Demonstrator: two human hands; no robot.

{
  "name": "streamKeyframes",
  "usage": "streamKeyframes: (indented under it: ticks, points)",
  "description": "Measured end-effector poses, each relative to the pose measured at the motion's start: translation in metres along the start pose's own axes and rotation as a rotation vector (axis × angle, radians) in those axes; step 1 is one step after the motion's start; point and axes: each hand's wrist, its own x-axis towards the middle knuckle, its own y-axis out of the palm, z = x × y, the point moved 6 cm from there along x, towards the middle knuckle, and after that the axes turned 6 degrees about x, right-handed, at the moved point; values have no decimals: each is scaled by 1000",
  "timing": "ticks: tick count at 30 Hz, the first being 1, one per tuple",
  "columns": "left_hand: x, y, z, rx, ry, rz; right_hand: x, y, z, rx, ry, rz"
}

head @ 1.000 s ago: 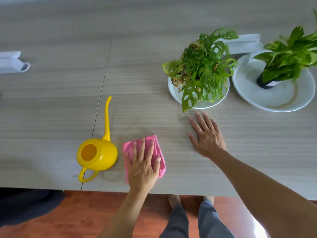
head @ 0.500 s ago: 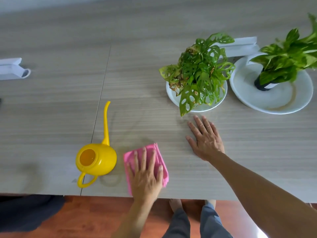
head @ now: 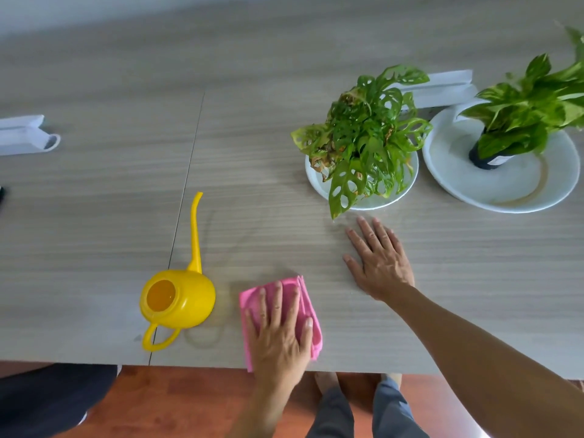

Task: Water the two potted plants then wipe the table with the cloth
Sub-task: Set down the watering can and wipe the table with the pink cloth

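A pink cloth [head: 252, 298] lies folded at the table's near edge, its lower corner hanging slightly over. My left hand [head: 278, 336] presses flat on it, fingers spread. Just left of the cloth stands a yellow watering can [head: 186, 298], its long spout pointing away from me. My right hand [head: 380, 263] rests flat and open on the bare table [head: 94, 232], just in front of the holey-leaved plant [head: 363, 137] on its white saucer [head: 401, 191]. The second plant [head: 521, 115], in a black pot, stands on a larger white plate [head: 505, 184] at the far right.
A white object [head: 25, 135] lies at the left edge and another white object [head: 442, 86] behind the plants. A seam runs down the table past the can. Faint damp streaks show around the can. A dark shape [head: 47, 399] sits below the table at left.
My left hand has slid the pink cloth toward me and slightly right, reaching the near table edge. My right hand has stayed planted on the table.
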Motion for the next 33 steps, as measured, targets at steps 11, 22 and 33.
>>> streamKeyframes:
  ticks: [11,22,33]
  points:
    - [98,1,25,-1,-78,-32,2,-2,-1,15,-10,2]
    - [63,4,-84,-41,262,-41,-6,-17,-44,59,92,-50]
    - [18,-5,-58,-26,183,-14,-11,-18,-51,1,90,-42]
